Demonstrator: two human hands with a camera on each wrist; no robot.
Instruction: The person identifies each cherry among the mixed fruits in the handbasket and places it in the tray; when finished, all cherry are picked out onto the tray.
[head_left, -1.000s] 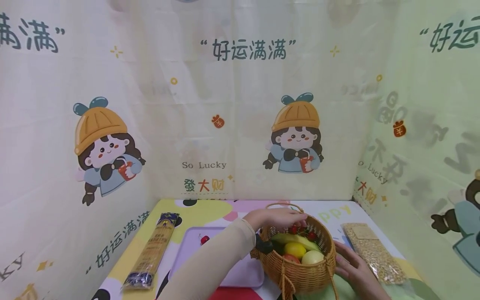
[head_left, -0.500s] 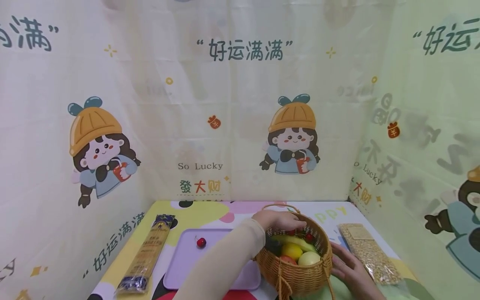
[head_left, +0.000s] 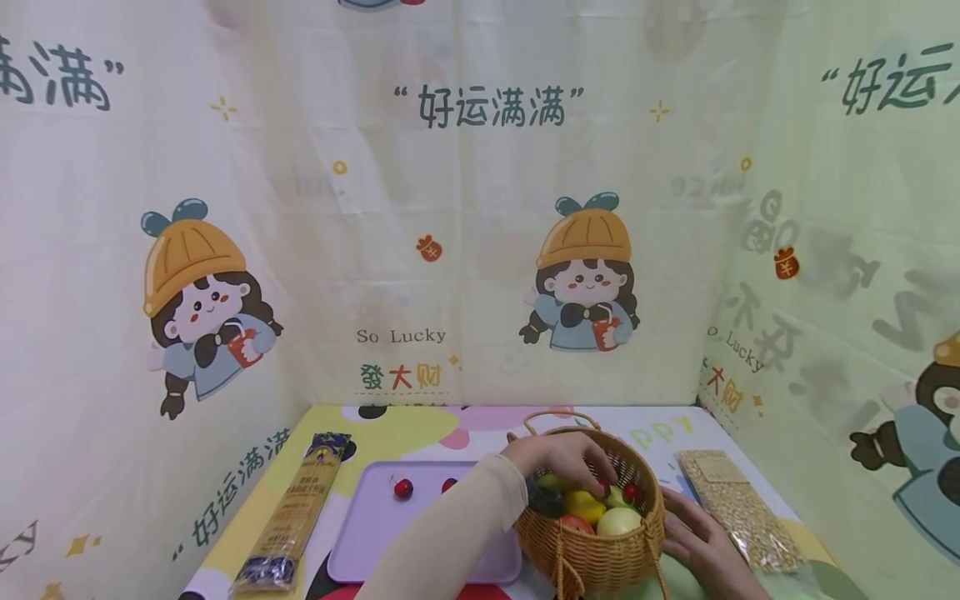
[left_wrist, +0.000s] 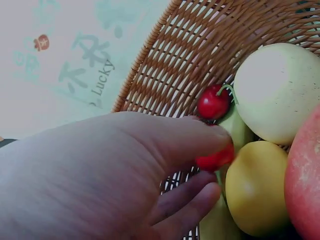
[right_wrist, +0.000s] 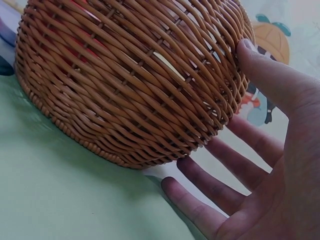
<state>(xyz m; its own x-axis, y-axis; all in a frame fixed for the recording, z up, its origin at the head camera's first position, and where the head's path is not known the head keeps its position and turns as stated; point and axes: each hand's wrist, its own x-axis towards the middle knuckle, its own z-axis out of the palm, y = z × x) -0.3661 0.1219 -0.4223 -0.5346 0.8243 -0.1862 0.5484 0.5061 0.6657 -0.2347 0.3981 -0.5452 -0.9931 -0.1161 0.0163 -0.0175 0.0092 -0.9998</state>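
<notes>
My left hand (head_left: pixel 558 457) reaches into a brown wicker basket (head_left: pixel 600 558), its thumb and fingers pinching a red cherry (left_wrist: pixel 216 159). Close by in the basket lies another cherry (left_wrist: pixel 214 102) with a green stem. A yellow lemon (left_wrist: pixel 257 187), a pale round fruit (left_wrist: pixel 277 92), a red round fruit (left_wrist: pixel 306 180) and a long pale-green banana shape share the basket, along with a dark fruit (head_left: pixel 546 498) at its left side. With fingers spread, my right hand (right_wrist: pixel 300 160) rests against the basket's outer right side, thumb higher up on the weave.
Left of the basket, a lilac tray (head_left: pixel 356 533) carries a cherry (head_left: pixel 403 489) and a second cherry (head_left: pixel 448 484), partly behind my left sleeve. A spaghetti packet (head_left: pixel 296 517) lies at far left; a bag of pale grains (head_left: pixel 738 508) lies to the right. Printed cloth walls surround the table.
My left hand has gone from the basket's back rim down among the fruit and now pinches a cherry. The sleeve's shift uncovers a second cherry on the tray. My right hand stays at the basket.
</notes>
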